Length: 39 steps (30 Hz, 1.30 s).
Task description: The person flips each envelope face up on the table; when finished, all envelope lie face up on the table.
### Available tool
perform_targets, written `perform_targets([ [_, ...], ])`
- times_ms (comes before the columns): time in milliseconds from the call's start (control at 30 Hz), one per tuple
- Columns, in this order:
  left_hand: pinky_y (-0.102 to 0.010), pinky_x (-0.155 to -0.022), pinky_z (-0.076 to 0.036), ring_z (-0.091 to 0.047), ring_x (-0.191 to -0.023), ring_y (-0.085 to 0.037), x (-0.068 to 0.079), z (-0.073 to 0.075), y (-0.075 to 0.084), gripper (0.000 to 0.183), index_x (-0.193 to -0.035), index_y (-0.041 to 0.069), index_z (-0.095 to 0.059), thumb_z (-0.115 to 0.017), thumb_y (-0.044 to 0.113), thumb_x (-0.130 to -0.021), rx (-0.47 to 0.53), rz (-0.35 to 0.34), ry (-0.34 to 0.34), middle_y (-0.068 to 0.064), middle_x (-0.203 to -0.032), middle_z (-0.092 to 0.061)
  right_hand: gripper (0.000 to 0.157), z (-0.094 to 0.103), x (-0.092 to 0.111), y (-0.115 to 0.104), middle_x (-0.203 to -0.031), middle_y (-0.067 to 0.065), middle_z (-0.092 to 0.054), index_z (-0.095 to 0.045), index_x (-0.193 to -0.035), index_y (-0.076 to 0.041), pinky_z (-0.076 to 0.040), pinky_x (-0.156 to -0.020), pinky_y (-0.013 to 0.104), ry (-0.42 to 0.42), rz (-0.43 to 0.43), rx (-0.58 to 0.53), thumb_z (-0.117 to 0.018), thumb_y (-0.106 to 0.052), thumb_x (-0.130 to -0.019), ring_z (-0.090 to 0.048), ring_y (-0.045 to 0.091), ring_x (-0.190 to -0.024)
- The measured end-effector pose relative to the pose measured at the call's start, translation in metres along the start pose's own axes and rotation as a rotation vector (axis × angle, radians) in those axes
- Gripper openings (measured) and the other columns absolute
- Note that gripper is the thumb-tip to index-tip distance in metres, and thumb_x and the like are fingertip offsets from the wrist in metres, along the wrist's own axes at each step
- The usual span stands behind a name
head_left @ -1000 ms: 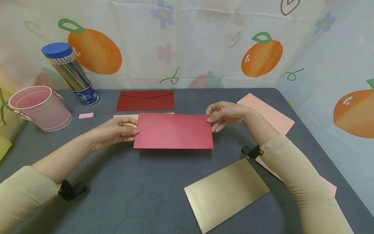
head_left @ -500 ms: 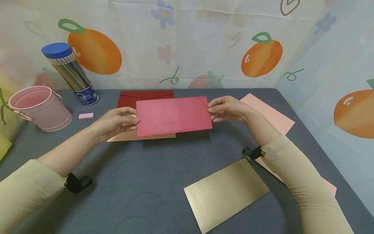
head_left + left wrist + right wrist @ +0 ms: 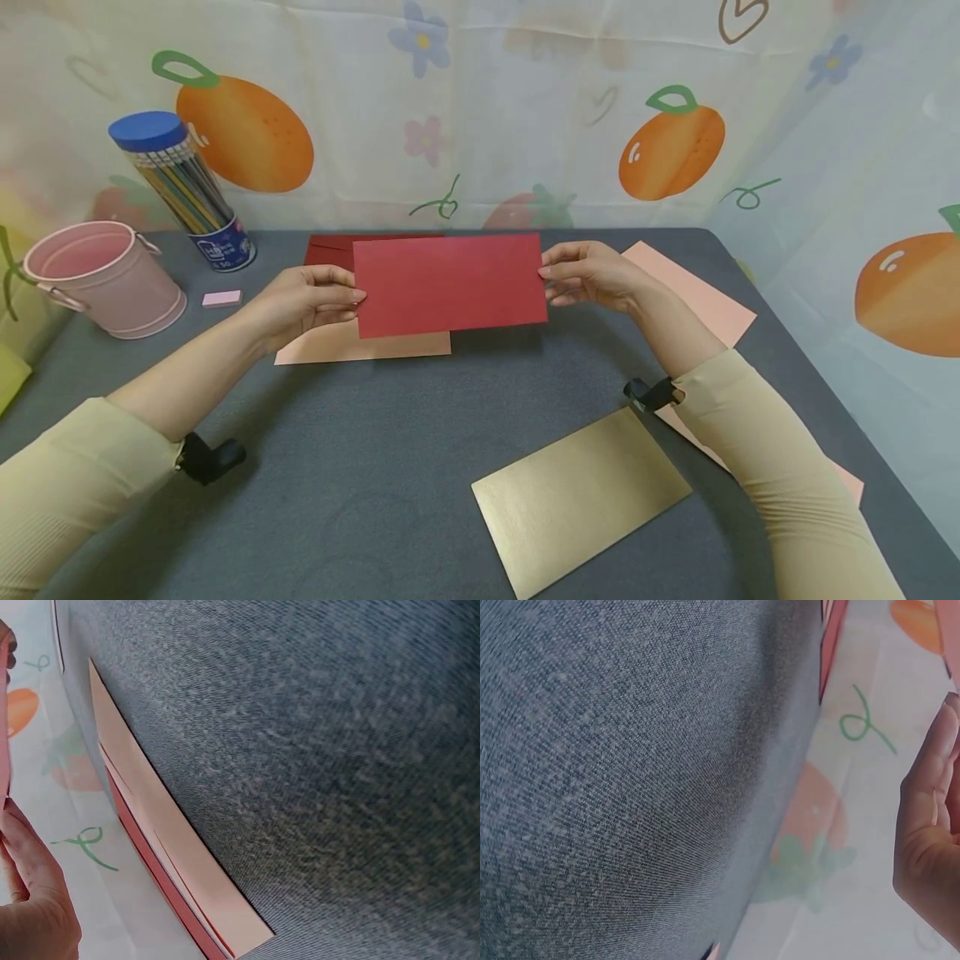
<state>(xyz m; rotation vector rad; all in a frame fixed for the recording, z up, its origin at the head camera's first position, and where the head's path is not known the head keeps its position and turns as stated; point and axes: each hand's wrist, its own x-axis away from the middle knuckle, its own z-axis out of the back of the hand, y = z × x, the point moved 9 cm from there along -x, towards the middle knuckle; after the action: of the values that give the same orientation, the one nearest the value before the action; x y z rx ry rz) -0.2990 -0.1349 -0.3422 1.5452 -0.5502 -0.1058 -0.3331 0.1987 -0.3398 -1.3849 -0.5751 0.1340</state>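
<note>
A plain red envelope (image 3: 452, 286) is held up above the table, its smooth face toward the head camera. My left hand (image 3: 311, 302) pinches its left edge between thumb and fingers, and my right hand (image 3: 588, 275) pinches the right edge. Behind it, partly covered, lie a dark red envelope (image 3: 330, 247) with a flap and a peach envelope (image 3: 360, 343). In the left wrist view the peach envelope (image 3: 180, 817) lies on the table, overlapping red paper. Only an edge of the held envelope (image 3: 4, 735) shows there, above the left hand (image 3: 34, 892).
A gold envelope (image 3: 581, 500) lies at an angle in front. Peach sheets (image 3: 690, 287) lie under and beyond the right arm. At the left stand a pink bucket (image 3: 112, 287), a pencil tub (image 3: 183, 187) and a small pink eraser (image 3: 222, 298). A printed curtain (image 3: 510, 100) hangs behind.
Both hands have raised the red envelope and moved it away toward the back, uncovering the front of the peach envelope. Its face now looks a deeper red.
</note>
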Motion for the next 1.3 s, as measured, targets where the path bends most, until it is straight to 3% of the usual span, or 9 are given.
perform_targets([
  [367,-0.02,-0.08,-0.058,-0.064,-0.082,-0.009,0.003,0.005,0.004,0.007,-0.089,0.018,-0.066,-0.069,0.012,-0.092,-0.096,-0.058,0.055,0.008,-0.085,-0.067,0.013,-0.003,0.002,-0.001,-0.091,-0.002,-0.067,-0.066,-0.094,-0.016,-0.058,-0.077,0.027,-0.016,0.076,-0.022,-0.059,-0.005,-0.097,-0.067,0.012,-0.086],
  [700,-0.022,-0.073,-0.06,-0.072,-0.076,-0.01,0.003,0.003,0.001,0.005,-0.093,0.015,-0.067,-0.066,0.009,-0.093,-0.022,-0.085,0.033,0.003,-0.085,-0.076,0.013,-0.006,0.002,0.002,-0.083,-0.002,-0.067,-0.061,-0.093,-0.015,-0.059,-0.077,0.028,-0.032,0.071,-0.063,-0.057,-0.004,-0.098,-0.068,0.011,-0.076],
  [933,-0.021,-0.079,-0.059,-0.075,-0.085,-0.009,0.003,0.0,0.002,0.006,-0.097,0.014,-0.069,-0.063,0.013,-0.096,0.011,-0.094,0.037,0.006,-0.094,-0.078,0.01,-0.005,0.003,0.007,-0.092,0.003,-0.077,-0.061,-0.1,-0.012,-0.06,-0.081,0.029,-0.082,0.05,-0.109,-0.056,-0.003,-0.098,-0.075,0.015,-0.085],
  [1167,-0.021,-0.083,-0.059,-0.074,-0.088,-0.005,0.001,-0.001,0.003,0.027,-0.117,0.009,-0.065,-0.061,0.027,-0.098,-0.164,-0.116,0.104,0.016,-0.103,-0.071,0.017,-0.001,0.003,0.011,-0.109,-0.002,-0.07,-0.065,-0.105,-0.013,-0.058,-0.087,0.027,-0.093,0.06,-0.053,-0.052,-0.004,-0.1,-0.073,0.013,-0.095],
  [1300,-0.022,-0.085,-0.058,-0.072,-0.09,-0.003,-0.002,-0.004,0.002,0.04,-0.128,0.003,-0.058,-0.064,0.028,-0.097,-0.24,-0.125,0.129,0.015,-0.109,-0.066,0.016,0.003,0.003,0.014,-0.115,0.0,-0.064,-0.066,-0.108,-0.013,-0.059,-0.087,0.027,-0.07,0.049,-0.052,-0.054,-0.007,-0.1,-0.072,0.013,-0.094],
])
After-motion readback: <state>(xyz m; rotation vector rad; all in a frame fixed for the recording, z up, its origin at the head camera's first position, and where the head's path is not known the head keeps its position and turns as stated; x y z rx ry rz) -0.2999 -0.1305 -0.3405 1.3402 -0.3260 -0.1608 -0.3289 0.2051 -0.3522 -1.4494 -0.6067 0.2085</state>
